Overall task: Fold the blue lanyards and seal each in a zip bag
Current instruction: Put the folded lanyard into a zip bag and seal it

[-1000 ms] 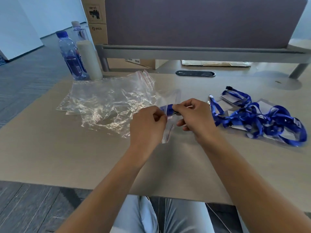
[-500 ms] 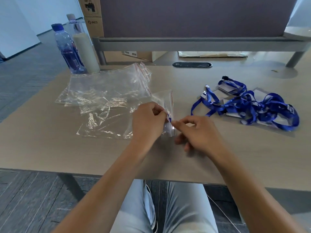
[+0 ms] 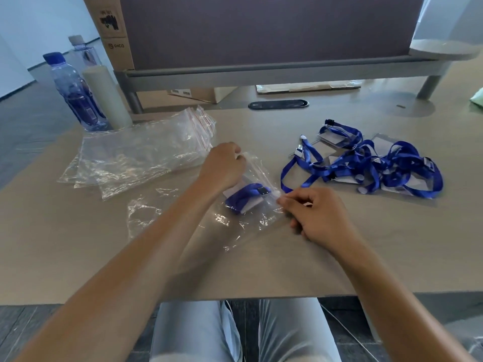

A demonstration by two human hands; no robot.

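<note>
Left hand (image 3: 222, 165) curled, pinching far end of the top strip of a clear plastic zip bag (image 3: 251, 212); fingertips hidden behind knuckles, exact grip hard to see. Right hand (image 3: 317, 215) curled too, thumb and index finger pinching near end of same strip, other fingers tucked under. Bag lies flat on the grey-beige table (image 3: 339, 257) between the hands, film glare makes its lower edge hard to trace. Inside bag: folded blue fabric lanyard (image 3: 245, 197) with small black clip, lying on a white card, partly covered by left wrist. Whether the seal is closed: cannot tell.

Right of the hands, apart from bag: tangled heap of loose blue lanyards with clear badge holders (image 3: 371, 163), count unclear in the tangle. Left of the hands: stack of empty clear zip bags with red seal lines (image 3: 141, 155), one more crumpled clear bag (image 3: 146, 210) near the left forearm. Far left table corner: clear water bottle with blue cap (image 3: 75, 92), pale grey cylinder (image 3: 107, 97) touching beside it, second bottle behind mostly hidden. Behind table: dark fabric divider panel (image 3: 261, 30), brown cardboard box (image 3: 112, 30) cut off by top edge. Pale green thing at right edge cut off, unidentifiable
</note>
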